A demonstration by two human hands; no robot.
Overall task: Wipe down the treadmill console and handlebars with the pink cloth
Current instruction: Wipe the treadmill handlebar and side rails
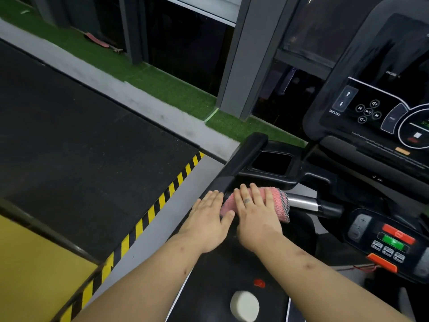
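Observation:
The pink cloth (276,201) is draped over the treadmill's left handlebar (303,202), whose silver section shows just right of the cloth. My right hand (255,212) lies flat on top of the cloth and presses it against the bar, fingers stretched forward. My left hand (209,217) rests beside it on the black side arm (243,159), fingers straight, with its thumb touching the cloth's left end. The console (376,108), with its dark screen and incline buttons, stands at the upper right. A lower control panel (394,238) with red and green buttons sits right of the handlebar.
A cup holder recess (271,162) sits just beyond the hands. A white round object (245,305) and a small red piece (259,283) lie on the treadmill below my arms. Yellow-black hazard striping (148,217), dark floor mats and green turf (162,82) lie to the left, below a window pillar (246,54).

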